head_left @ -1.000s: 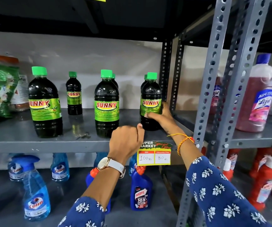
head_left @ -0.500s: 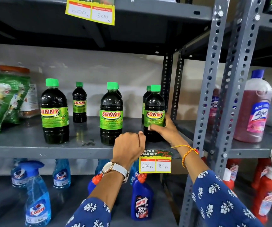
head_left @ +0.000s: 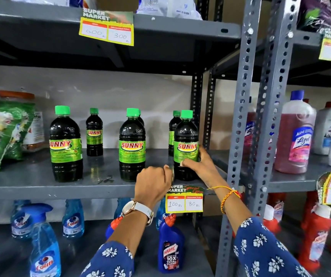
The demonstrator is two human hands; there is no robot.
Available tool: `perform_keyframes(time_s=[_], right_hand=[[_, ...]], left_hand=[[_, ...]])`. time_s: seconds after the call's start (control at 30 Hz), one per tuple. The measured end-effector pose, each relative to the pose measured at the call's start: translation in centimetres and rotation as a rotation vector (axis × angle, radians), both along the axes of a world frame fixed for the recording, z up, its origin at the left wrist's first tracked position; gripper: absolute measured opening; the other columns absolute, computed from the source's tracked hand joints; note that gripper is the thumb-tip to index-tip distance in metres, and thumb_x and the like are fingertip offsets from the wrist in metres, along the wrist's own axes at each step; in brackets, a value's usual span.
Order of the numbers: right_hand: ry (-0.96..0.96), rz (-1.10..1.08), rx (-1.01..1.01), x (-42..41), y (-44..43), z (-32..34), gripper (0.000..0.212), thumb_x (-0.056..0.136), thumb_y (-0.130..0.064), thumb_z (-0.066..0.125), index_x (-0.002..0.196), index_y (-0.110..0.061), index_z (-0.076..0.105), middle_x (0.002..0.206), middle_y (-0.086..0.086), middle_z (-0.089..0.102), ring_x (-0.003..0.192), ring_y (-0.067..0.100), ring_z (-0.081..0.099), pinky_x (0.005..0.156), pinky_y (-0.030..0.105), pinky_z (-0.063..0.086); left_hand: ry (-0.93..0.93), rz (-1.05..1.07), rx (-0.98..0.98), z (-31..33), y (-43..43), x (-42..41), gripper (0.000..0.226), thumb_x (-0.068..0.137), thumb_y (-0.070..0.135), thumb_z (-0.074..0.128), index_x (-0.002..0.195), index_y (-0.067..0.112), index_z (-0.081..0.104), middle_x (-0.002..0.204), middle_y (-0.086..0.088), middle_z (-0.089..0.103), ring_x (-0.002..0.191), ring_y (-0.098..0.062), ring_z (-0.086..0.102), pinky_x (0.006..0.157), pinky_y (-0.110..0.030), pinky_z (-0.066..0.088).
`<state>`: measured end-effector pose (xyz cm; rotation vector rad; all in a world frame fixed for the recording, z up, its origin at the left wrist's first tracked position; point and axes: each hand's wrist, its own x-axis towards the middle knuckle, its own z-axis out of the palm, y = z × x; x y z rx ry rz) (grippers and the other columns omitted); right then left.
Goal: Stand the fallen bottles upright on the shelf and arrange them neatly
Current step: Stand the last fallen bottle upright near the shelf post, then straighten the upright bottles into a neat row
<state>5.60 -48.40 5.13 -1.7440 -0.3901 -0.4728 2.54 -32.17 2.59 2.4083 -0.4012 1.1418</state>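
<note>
Several dark Sunny bottles with green caps stand upright on the grey middle shelf point(head_left: 30, 186). Three large ones line the front: left bottle point(head_left: 65, 144), middle bottle point(head_left: 132, 145), right bottle point(head_left: 186, 145). Smaller ones stand behind: one at the back left point(head_left: 94, 132), one mostly hidden behind the middle bottle, one behind the right bottle point(head_left: 174, 126). My right hand point(head_left: 201, 166) wraps the lower part of the right front bottle. My left hand point(head_left: 153, 181) is a closed fist resting at the shelf's front edge, just left of that bottle.
A green packet point(head_left: 0, 132) and a jar lie at the shelf's left. A price tag point(head_left: 184, 202) hangs on the edge. Grey perforated uprights point(head_left: 242, 116) stand right. Blue spray bottles point(head_left: 44, 252) and a Harpic bottle point(head_left: 170, 250) fill the lower shelf; Lizol bottle point(head_left: 296, 136) sits right.
The view has tilted upward, bringing the upper shelf and its price tag into sight. Both hands keep their places; the right stays on the front right bottle.
</note>
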Motion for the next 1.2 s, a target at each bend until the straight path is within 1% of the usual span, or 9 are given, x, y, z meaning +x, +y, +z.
perform_keyframes(time_s=[0.27,0.33,0.4,0.5,0.63,0.73,0.87,1.0,1.2], right_hand=[[-0.013,0.035,-0.004,0.1,-0.1,-0.2,0.044,0.071,-0.007,0.074,0.096,-0.035,0.051,0.098,-0.01,0.066,0.091,0.005,0.063,0.076,0.018,0.045],[-0.014,0.075,0.038,0.0,-0.1,-0.1,0.05,0.073,-0.004,0.073,0.105,-0.033,0.047,0.106,-0.004,0.064,0.098,0.009,0.061,0.081,0.021,0.045],[-0.032,0.096,0.132,-0.7,-0.1,0.0,0.063,0.076,-0.008,0.073,0.126,-0.024,0.037,0.117,-0.006,0.056,0.107,0.009,0.055,0.089,0.022,0.043],[-0.294,-0.075,0.102,-2.9,0.7,-1.0,0.085,0.071,-0.025,0.076,0.14,-0.021,0.027,0.127,-0.01,0.046,0.12,0.002,0.046,0.098,0.018,0.037],[-0.702,-0.137,0.005,-4.8,5.2,-1.2,0.074,0.07,-0.039,0.075,0.132,-0.026,0.037,0.127,0.005,0.044,0.123,0.021,0.046,0.104,0.024,0.037],[-0.562,-0.048,-0.023,-4.7,10.6,0.6,0.082,0.064,-0.054,0.074,0.133,-0.035,0.032,0.13,-0.008,0.045,0.124,0.006,0.044,0.103,0.016,0.034],[-0.093,-0.035,0.042,-2.0,14.7,0.7,0.109,0.051,-0.044,0.086,0.138,-0.012,0.027,0.134,0.003,0.047,0.116,0.014,0.051,0.096,0.024,0.042],[0.082,0.029,-0.151,0.6,14.6,-0.3,0.097,0.045,-0.03,0.092,0.126,-0.007,0.044,0.113,0.007,0.065,0.104,0.023,0.063,0.093,0.039,0.05],[0.078,0.009,-0.261,0.8,14.2,-0.4,0.081,0.042,-0.034,0.087,0.115,-0.012,0.059,0.105,0.005,0.071,0.097,0.022,0.067,0.089,0.039,0.053]], left_hand=[[-0.011,-0.019,0.0,-0.1,0.1,0.0,0.055,0.093,0.024,0.04,0.04,0.014,0.029,0.043,-0.006,0.046,0.04,-0.026,0.04,0.046,-0.028,0.026],[0.006,-0.077,-0.006,0.2,0.3,-0.4,0.053,0.095,0.026,0.036,0.043,0.013,0.04,0.047,-0.007,0.051,0.045,-0.027,0.047,0.047,-0.03,0.032],[-0.034,-0.225,-0.054,0.1,1.5,-1.3,0.047,0.096,0.028,0.031,0.069,0.006,0.064,0.071,-0.011,0.068,0.068,-0.027,0.062,0.06,-0.032,0.045],[-0.314,-0.339,-0.078,-0.6,6.3,-3.3,0.039,0.096,0.027,0.033,0.107,0.009,0.066,0.106,-0.003,0.069,0.101,-0.012,0.061,0.088,-0.023,0.045],[-0.635,-0.052,-0.261,-0.9,15.0,-3.6,0.034,0.094,0.028,0.039,0.112,0.007,0.06,0.105,-0.011,0.065,0.098,-0.013,0.056,0.088,-0.022,0.043],[-0.475,0.158,-0.446,0.4,19.3,-2.7,0.059,0.084,0.044,0.054,0.122,0.001,0.047,0.121,-0.021,0.053,0.112,-0.029,0.047,0.095,-0.043,0.04],[-0.03,0.22,-0.494,0.5,21.7,-1.5,0.106,0.06,0.069,0.066,0.138,0.009,0.025,0.136,-0.017,0.044,0.123,-0.032,0.042,0.1,-0.047,0.037],[0.065,0.392,-0.345,-0.1,22.4,-0.2,0.096,0.053,0.085,0.051,0.118,0.016,0.036,0.102,-0.012,0.067,0.09,-0.034,0.063,0.07,-0.041,0.048],[0.001,0.396,-0.318,-0.5,22.9,0.6,0.075,0.055,0.081,0.056,0.089,0.02,0.029,0.085,-0.012,0.067,0.077,-0.034,0.064,0.06,-0.036,0.042]])
